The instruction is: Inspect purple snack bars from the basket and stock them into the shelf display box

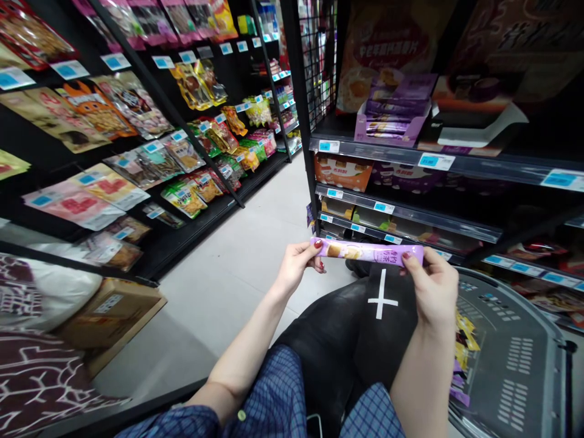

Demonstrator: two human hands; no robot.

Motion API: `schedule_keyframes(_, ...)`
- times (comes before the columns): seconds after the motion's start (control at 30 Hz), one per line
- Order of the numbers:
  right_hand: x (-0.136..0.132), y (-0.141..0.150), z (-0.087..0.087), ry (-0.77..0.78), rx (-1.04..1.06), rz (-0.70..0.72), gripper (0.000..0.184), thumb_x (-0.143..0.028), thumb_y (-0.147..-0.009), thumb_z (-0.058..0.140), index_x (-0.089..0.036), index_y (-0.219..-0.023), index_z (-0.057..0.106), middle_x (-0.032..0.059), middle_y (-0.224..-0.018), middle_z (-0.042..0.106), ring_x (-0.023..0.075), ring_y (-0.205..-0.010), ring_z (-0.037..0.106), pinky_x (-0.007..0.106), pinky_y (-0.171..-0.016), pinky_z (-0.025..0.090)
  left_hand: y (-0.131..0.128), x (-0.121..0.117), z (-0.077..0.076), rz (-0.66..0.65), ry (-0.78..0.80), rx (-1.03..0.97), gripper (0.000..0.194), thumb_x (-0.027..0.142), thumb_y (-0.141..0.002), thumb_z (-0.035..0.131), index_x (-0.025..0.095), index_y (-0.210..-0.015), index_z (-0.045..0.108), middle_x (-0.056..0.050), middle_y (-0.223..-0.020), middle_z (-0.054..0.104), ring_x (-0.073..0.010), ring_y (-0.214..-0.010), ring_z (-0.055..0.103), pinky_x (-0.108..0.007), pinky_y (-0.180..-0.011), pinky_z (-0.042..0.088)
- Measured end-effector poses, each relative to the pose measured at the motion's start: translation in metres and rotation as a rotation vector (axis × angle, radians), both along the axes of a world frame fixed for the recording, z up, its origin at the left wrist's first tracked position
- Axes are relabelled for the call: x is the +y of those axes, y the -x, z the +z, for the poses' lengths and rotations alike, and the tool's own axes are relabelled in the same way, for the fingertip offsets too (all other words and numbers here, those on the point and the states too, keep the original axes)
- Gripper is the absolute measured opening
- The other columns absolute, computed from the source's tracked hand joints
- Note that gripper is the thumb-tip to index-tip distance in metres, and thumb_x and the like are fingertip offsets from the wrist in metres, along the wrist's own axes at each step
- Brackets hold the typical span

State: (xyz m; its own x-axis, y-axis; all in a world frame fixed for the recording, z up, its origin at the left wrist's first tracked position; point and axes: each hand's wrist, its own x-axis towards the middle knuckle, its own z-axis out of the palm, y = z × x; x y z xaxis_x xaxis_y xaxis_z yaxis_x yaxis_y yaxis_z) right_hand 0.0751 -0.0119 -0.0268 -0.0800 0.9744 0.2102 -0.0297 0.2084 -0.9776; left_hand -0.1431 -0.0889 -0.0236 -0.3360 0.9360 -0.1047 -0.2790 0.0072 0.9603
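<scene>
A slim purple stick packet (353, 251) is stretched level in front of me, its printed side turned up. My left hand (301, 261) pinches its left end between thumb and fingers. At the other end, my right hand (431, 277) grips it, thumb on top. Both hands hover over my black-clad knees, one marked with a white cross. Beyond them on the shelf sits an open purple display box (392, 125) of similar sticks. Close to my right forearm, yellow and purple packets (464, 340) show inside a grey basket (515, 359).
Snack bags (107, 106) fill the black shelving on the left. A cardboard box (109, 313) and a patterned brown-and-white bag (45, 383) stand at lower left. Grey floor (219, 274) runs between the shelves. A shelf edge with price tags (435, 160) crosses the right side.
</scene>
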Motion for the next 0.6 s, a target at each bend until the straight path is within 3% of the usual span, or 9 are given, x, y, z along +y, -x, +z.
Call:
schedule_keyframes(0.13,0.001,0.001,-0.001,-0.024,0.009,-0.058,0.025,-0.040,-0.072,0.072,-0.018,-0.065,0.060,-0.0041,-0.052,0.051,0.0096,-0.048,0.044,0.023,-0.046,0.034,0.003,0.000,0.000,-0.029,-0.035,0.020,0.032,0.039,-0.064,0.078,0.010,-0.076,0.072,-0.005,-0.067,0.069,-0.0159,-0.065,0.065,-0.029,-0.057,0.059)
schedule_keyframes(0.2,0.001,0.003,-0.002,-0.038,0.062,-0.107,0.026,-0.039,-0.073,0.070,-0.019,-0.064,0.058,-0.0046,-0.053,0.048,0.0092,-0.048,0.041,0.023,-0.046,0.032,0.005,0.001,-0.002,-0.105,0.006,0.027,0.029,0.034,-0.060,0.080,0.010,-0.075,0.073,-0.005,-0.065,0.069,-0.0162,-0.063,0.065,-0.029,-0.057,0.059)
schedule_keyframes(0.27,0.001,0.005,-0.002,-0.054,0.122,-0.178,0.027,-0.038,-0.072,0.070,-0.018,-0.062,0.056,-0.0046,-0.054,0.046,0.0087,-0.050,0.039,0.023,-0.047,0.030,0.004,0.001,-0.005,-0.284,0.090,0.057,0.025,0.029,-0.055,0.083,0.010,-0.067,0.072,-0.005,-0.059,0.068,-0.0155,-0.055,0.065,-0.028,-0.057,0.057)
schedule_keyframes(0.33,0.001,0.008,0.000,-0.066,0.156,-0.223,0.028,-0.038,-0.071,0.071,-0.018,-0.061,0.055,-0.0043,-0.056,0.045,0.0085,-0.051,0.038,0.023,-0.048,0.030,-0.001,0.001,-0.011,-0.543,0.172,0.116,0.024,0.025,-0.050,0.085,0.011,-0.063,0.071,-0.005,-0.060,0.069,-0.0157,-0.056,0.066,-0.027,-0.060,0.056)
schedule_keyframes(0.43,0.000,0.011,0.002,-0.085,0.097,-0.174,0.027,-0.038,-0.070,0.071,-0.018,-0.060,0.056,-0.0039,-0.056,0.047,0.0091,-0.053,0.040,0.023,-0.049,0.032,-0.021,0.001,-0.021,-0.857,0.241,0.119,0.032,0.030,-0.051,0.085,0.013,-0.075,0.073,-0.005,-0.072,0.073,-0.0170,-0.065,0.069,-0.027,-0.066,0.056)
schedule_keyframes(0.5,-0.001,0.012,0.004,-0.096,0.001,-0.111,0.027,-0.039,-0.070,0.072,-0.018,-0.061,0.057,-0.0037,-0.056,0.049,0.0096,-0.053,0.042,0.023,-0.050,0.034,-0.038,0.001,-0.028,-0.923,0.268,0.031,0.042,0.040,-0.057,0.082,0.013,-0.089,0.072,-0.005,-0.076,0.072,-0.0170,-0.067,0.069,-0.028,-0.066,0.056)
schedule_keyframes(0.6,-0.004,0.009,0.006,-0.125,-0.137,-0.066,0.027,-0.041,-0.072,0.070,-0.018,-0.063,0.058,-0.0037,-0.055,0.050,0.0099,-0.052,0.043,0.023,-0.050,0.034,-0.058,0.003,-0.036,-0.890,0.254,0.017,0.048,0.049,-0.063,0.076,0.013,-0.095,0.071,-0.006,-0.080,0.071,-0.0175,-0.070,0.068,-0.029,-0.066,0.054)
